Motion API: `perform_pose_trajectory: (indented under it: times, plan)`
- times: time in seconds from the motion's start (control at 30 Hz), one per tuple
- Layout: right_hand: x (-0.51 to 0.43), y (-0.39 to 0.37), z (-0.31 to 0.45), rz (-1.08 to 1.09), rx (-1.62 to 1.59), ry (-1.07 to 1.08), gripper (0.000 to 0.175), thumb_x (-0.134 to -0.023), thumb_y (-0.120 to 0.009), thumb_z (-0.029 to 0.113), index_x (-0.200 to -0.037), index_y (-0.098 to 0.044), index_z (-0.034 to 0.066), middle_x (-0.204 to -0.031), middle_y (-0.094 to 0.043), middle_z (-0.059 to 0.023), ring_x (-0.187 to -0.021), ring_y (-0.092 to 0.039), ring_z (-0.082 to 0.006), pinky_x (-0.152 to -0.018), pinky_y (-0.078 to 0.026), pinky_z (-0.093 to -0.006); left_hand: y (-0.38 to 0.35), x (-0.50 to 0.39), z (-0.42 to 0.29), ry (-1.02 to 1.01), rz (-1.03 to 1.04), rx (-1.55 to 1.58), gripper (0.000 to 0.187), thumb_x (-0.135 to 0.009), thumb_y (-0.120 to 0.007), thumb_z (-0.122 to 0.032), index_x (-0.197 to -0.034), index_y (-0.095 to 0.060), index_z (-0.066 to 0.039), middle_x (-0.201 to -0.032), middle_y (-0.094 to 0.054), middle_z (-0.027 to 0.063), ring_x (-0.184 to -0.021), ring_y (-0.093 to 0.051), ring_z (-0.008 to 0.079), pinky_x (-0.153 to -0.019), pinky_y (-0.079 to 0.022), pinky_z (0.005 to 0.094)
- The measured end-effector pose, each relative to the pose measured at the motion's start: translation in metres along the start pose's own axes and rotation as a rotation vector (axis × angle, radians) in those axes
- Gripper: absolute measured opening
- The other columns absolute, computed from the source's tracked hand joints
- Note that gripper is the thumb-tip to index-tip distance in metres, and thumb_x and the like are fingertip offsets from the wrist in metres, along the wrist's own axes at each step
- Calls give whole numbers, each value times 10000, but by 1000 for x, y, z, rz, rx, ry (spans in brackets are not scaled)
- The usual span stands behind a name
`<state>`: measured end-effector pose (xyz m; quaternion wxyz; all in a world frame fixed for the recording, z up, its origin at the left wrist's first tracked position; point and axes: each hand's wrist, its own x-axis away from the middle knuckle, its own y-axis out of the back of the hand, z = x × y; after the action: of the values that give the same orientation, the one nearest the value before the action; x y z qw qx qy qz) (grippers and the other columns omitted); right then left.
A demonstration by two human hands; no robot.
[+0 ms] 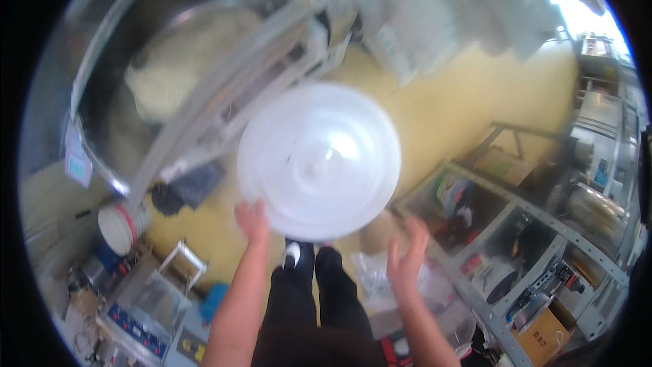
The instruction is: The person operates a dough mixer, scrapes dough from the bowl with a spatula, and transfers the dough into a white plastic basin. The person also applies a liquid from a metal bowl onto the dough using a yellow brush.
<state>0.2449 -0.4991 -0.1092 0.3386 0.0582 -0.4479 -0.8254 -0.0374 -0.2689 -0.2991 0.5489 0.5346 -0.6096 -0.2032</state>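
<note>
A large round white lid or shallow basin, apparently plastic [316,163], fills the middle of the view above the yellow floor. At its lower left rim is my left hand [252,221], with fingers curled against the edge; whether they grip it is hard to see. My right hand [407,252] is away from the rim at lower right, fingers spread and holding nothing. At upper left, a pale mass [178,66] lies inside a big metal vessel [109,176]. My legs and shoes show below the white disc.
Large whitish sacks [417,25] are at the top. A metal shelf frame [509,204] with tools and boxes stands at right. On the left are a white bucket [116,229], a small white stool-like frame [183,265] and a machine with a blue control panel [135,331].
</note>
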Motion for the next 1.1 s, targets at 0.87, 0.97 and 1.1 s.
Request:
perform_pose_trajectory:
  times: [0.87,0.97,1.1]
  plan:
    - [95,12,-29,-278,-757,-741,443,-1074,-635,257,-1416,-568,-17,-1336,-651,-166,-1102,-693,-241,-951,-551,-364,321,196,-520,-992,357,1142,284,-1084,-632,-115,-1300,-521,32,-1167,-738,175,-1014,-753,226,-825,-614,334]
    - [91,22,-46,-341,-696,-684,469,-1066,-652,258,-1430,-561,-22,-1324,-652,-164,-1104,-695,-241,-948,-552,-352,284,199,-632,-1201,254,1132,266,-1096,-623,-112,-1289,-515,36,-1228,-737,195,-1099,-759,268,-868,-632,350]
    - [98,49,-58,-252,-582,-686,550,-1104,-598,393,-1525,-530,47,-1400,-645,-158,-1148,-654,-263,-1000,-528,-381,214,196,-709,-1105,347,1250,186,-1065,-664,-107,-1158,-612,45,-1042,-727,85,-947,-692,120,-827,-553,287]
